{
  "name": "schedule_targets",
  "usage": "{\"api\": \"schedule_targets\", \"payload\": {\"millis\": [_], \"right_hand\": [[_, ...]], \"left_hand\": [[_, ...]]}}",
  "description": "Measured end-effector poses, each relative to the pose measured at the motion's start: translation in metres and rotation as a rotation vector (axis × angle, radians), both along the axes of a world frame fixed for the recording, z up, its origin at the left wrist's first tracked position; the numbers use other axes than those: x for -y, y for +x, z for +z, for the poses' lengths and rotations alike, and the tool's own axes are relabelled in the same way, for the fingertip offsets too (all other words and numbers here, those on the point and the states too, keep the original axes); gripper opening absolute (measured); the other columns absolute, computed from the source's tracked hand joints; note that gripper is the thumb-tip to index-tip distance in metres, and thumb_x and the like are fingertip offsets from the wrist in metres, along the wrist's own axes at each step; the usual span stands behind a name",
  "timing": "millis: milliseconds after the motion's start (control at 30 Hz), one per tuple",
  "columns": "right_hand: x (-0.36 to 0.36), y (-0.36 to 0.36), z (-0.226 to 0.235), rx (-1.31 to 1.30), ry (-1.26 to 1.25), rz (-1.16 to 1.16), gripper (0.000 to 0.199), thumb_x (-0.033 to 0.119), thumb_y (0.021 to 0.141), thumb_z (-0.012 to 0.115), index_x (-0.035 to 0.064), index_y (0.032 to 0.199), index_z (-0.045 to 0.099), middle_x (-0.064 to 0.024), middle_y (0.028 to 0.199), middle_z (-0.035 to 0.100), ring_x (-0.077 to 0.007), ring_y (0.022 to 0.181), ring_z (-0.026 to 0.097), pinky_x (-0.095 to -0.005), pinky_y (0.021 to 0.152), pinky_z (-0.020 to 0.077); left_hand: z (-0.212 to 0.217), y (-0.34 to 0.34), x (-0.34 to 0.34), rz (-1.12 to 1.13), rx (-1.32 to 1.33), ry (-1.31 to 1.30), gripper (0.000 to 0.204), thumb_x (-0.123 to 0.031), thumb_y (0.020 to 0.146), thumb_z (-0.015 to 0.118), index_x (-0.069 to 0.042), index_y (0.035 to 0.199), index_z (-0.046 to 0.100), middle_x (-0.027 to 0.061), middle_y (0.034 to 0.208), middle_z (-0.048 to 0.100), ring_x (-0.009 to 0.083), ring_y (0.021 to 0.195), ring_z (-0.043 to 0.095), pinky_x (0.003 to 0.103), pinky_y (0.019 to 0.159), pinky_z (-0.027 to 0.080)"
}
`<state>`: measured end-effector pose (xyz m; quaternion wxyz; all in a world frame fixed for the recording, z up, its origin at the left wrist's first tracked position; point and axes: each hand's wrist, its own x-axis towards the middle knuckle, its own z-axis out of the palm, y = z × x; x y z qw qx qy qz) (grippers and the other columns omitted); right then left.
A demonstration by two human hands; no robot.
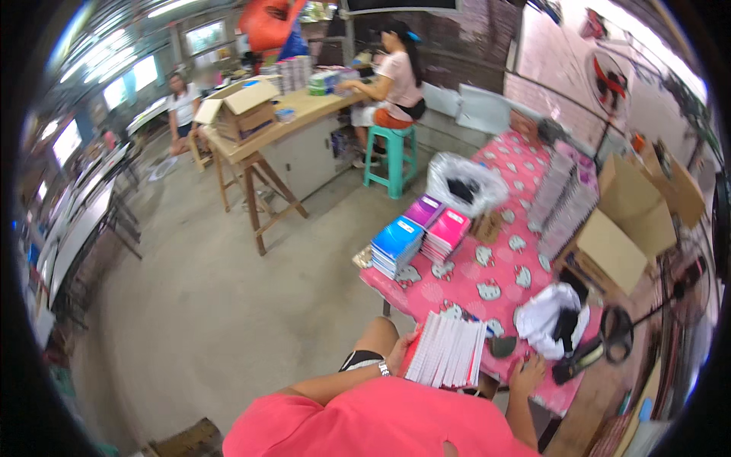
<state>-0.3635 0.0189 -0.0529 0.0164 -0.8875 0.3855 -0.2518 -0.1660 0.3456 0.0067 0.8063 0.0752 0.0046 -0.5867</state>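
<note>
My left hand (401,352), with a metal watch at the wrist, is closed around the left side of a bundle of notebooks (445,350). The bundle rests over my lap at the table's edge. White edges in rows face up, and red covers show at its sides. On the pink patterned tablecloth to the right lies my right hand (527,373), its fingers curled near a small dark item that I cannot make out. A dark green object (502,346) sits just beyond that hand, beside a white plastic bag (552,320) with black contents.
Blue notebooks (398,238), pink notebooks (446,228) and a purple notebook (423,209) are stacked ahead. Behind them is a clear bag (464,185). Tall notebook piles (563,198) and an open carton (617,244) stand right. A person (396,76) sits at a wooden workbench (304,110).
</note>
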Motion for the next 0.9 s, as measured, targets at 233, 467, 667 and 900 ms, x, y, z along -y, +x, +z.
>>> {"api": "schedule_targets", "payload": {"millis": [233,467,667,900], "right_hand": [[0.0,0.012,0.001,0.03,0.021,0.035,0.045,0.028,0.082,0.061,0.009,0.122,0.057,-0.0176,0.127,0.051,-0.0367,0.117,0.047,-0.0507,0.099,0.0361],[0.002,0.012,0.001,0.022,-0.013,0.006,0.04,0.031,0.083,0.06,0.0077,0.115,0.058,-0.015,0.125,0.052,-0.0347,0.118,0.047,-0.051,0.1,0.0336],[-0.003,0.012,0.005,0.004,0.015,-0.024,0.038,0.029,0.083,0.061,0.0083,0.114,0.057,-0.0135,0.126,0.052,-0.0335,0.118,0.047,-0.0493,0.1,0.0341],[-0.003,0.017,0.008,0.03,0.01,-0.022,0.038,0.029,0.081,0.063,0.0092,0.114,0.058,-0.0116,0.124,0.053,-0.0309,0.117,0.048,-0.0475,0.1,0.0338]], "left_hand": [[0.007,0.02,-0.019,0.215,0.14,0.258,0.06,-0.04,0.087,0.058,-0.006,0.135,0.049,0.0138,0.132,0.056,0.0285,0.116,0.057,0.043,0.102,0.042],[0.021,0.047,-0.045,0.363,0.15,0.151,0.06,-0.04,0.087,0.058,-0.006,0.135,0.049,0.0138,0.132,0.056,0.0287,0.117,0.057,0.044,0.103,0.042],[0.017,0.047,-0.066,0.399,0.125,0.144,0.059,-0.04,0.087,0.058,-0.006,0.135,0.049,0.0138,0.132,0.056,0.0289,0.117,0.056,0.044,0.103,0.042],[0.012,0.043,-0.068,0.353,0.121,0.147,0.059,-0.041,0.087,0.058,-0.006,0.134,0.049,0.0137,0.133,0.056,0.0291,0.117,0.056,0.045,0.104,0.041]]}}
